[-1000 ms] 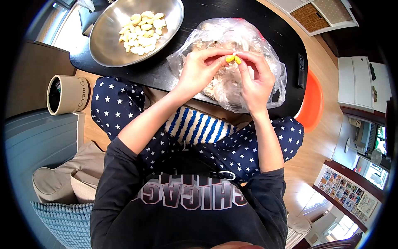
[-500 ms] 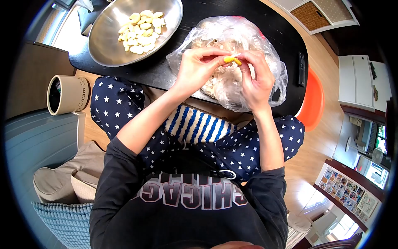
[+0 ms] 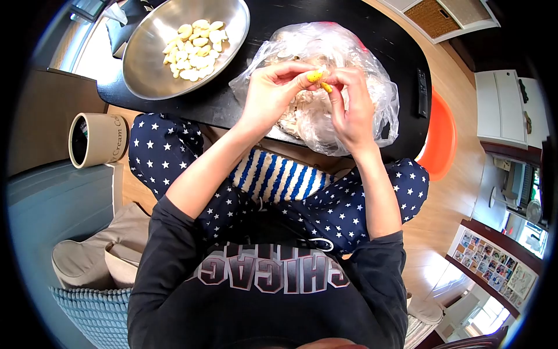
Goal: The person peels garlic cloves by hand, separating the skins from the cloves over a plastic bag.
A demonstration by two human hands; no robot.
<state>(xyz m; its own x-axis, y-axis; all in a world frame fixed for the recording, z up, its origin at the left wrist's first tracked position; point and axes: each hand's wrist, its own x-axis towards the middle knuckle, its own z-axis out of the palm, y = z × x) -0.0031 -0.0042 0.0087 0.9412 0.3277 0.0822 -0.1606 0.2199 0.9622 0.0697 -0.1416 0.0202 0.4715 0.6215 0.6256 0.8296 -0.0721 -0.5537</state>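
Observation:
My left hand (image 3: 273,93) and my right hand (image 3: 353,107) meet fingertip to fingertip above an open clear plastic bag (image 3: 381,61). Both are closed in a pinch around a small pale piece, which looks like a garlic clove (image 3: 323,68); the fingers hide most of it. Bright yellow covers both thumb tips, whether nails or caps I cannot make out. Inside the bag lie whitish and brownish papery skins (image 3: 302,119). To the left, peeled pale-yellow garlic cloves (image 3: 195,51) are heaped in a wide steel bowl (image 3: 142,72).
The black table (image 3: 279,17) carries the bowl, bag and a dark remote control (image 3: 422,93). A striped cloth (image 3: 282,174) lies between my star-patterned legs. An orange seat (image 3: 442,136) stands at the right, a cream bin (image 3: 97,139) at the left.
Both hands have shifted slightly up and left, still together. The thumbs have turned against each other, and the right thumb now sits lower. The view has moved a little.

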